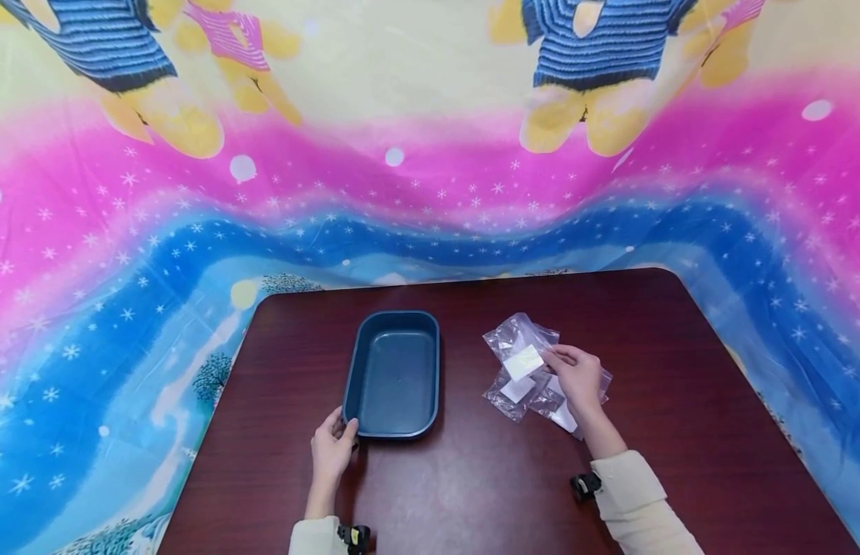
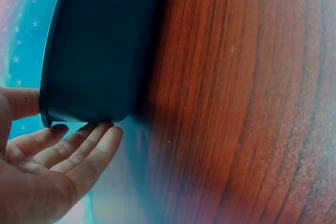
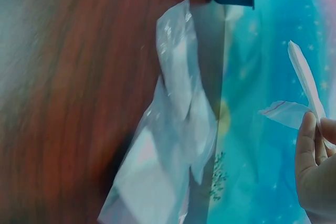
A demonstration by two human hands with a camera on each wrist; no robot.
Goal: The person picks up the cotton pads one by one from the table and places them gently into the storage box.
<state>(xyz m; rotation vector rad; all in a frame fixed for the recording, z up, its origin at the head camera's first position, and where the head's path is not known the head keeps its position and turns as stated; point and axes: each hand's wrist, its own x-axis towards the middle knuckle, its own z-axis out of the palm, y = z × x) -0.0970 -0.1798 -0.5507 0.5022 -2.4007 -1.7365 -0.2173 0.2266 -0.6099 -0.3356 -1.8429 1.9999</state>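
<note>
A dark blue rectangular tray [image 1: 395,374] stands empty on the dark wooden table [image 1: 680,362]. My left hand [image 1: 341,433] holds its near left corner, thumb on the rim and fingers against the outer wall; the left wrist view shows the tray [image 2: 100,45] and this hand [image 2: 52,161] close up. My right hand [image 1: 553,357] pinches a clear plastic bag with a white label [image 1: 522,348] and lifts it just above a small pile of similar bags [image 1: 516,393]. In the right wrist view the held bag [image 3: 303,80] stands up from my fingers [image 3: 311,150], beside the pile [image 3: 173,145].
A bright cloth [image 1: 125,270] with pink and blue bands, stars and cartoon figures surrounds the table on the far side, left and right. Bare wood lies in front of the tray and to the right of the bags. Wrist cameras sit on both sleeves.
</note>
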